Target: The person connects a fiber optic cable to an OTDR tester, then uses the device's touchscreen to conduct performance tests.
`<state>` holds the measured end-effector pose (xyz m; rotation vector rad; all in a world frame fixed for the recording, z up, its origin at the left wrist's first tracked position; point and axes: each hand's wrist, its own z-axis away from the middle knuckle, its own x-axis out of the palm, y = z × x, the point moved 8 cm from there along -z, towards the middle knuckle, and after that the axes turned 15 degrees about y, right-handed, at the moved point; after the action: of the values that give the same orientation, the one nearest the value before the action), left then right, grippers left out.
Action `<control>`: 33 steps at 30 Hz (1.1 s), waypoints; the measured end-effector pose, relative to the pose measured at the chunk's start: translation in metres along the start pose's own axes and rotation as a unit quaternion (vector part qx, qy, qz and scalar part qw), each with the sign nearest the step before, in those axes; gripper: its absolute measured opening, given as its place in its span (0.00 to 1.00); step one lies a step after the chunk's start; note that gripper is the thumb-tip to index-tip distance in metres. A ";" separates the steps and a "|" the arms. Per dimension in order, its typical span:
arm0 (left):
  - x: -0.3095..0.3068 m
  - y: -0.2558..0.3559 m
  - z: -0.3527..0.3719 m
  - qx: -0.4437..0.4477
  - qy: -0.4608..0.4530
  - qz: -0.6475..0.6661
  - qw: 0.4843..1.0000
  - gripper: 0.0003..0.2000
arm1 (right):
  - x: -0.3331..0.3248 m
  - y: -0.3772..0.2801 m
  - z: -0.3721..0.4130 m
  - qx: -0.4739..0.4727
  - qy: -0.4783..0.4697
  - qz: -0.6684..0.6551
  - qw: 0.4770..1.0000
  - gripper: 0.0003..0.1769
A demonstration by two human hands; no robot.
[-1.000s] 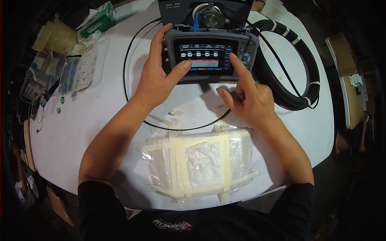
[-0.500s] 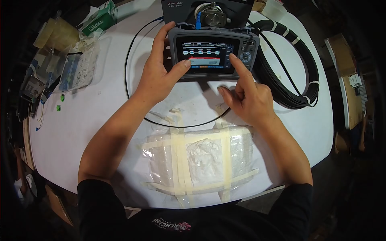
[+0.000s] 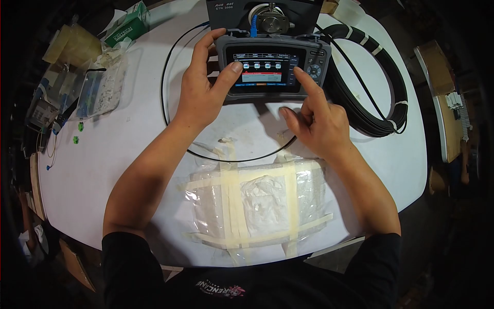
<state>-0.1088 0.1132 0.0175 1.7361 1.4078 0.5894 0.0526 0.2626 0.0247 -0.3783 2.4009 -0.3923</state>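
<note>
White round table [image 3: 103,154], work laid out across the middle; clutter pushed to the edges, probably to leave room for the arms

Far right: thick coil of black cable [image 3: 383,103], lying flat, bound in places with pale tape so the turns stay together

Near edge, centre: plastic-wrapped bundle [image 3: 257,206] taped down with crossed strips of pale tape, both forearms passing either side of it

Far centre: tester [image 3: 272,64], a grey handheld unit with its screen lit and facing the person, tilted up, apparently for reading. It sits just in front of a dark case with a metal fitting

Left hand [image 3: 200,92]: fingers curled round the left edge of the tester, thumb lying on the upper left of the screen. A steadying clamp, it seems, so the unit does not slide under a press

Right hand [image 3: 319,123]: holds nothing; forefinger stretched out with its tip at the right side of the screen, other fingers loosely folded under

Thin black wire [image 3: 163,98] runs in a wide loop round the tester and under the wrists, kept in a gentle curve rather than kinked

Far left: clear bags of small parts [image 3: 100,90], a green box [image 3: 126,28] beyond them

Blue plug [image 3: 252,28] stands in the top of the tester
</note>
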 end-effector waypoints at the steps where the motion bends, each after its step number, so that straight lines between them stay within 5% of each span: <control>1: 0.000 0.002 0.000 0.011 -0.003 0.002 1.000 0.33 | -0.001 0.002 0.000 0.002 0.005 0.001 1.000 0.46; 33: -0.001 -0.003 0.006 -0.029 -0.033 0.007 0.999 0.34 | -0.007 0.002 -0.002 -0.018 0.035 -0.012 0.999 0.44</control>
<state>-0.1060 0.1108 0.0118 1.7052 1.3215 0.5704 0.0562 0.2673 0.0290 -0.4157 2.4764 -0.3804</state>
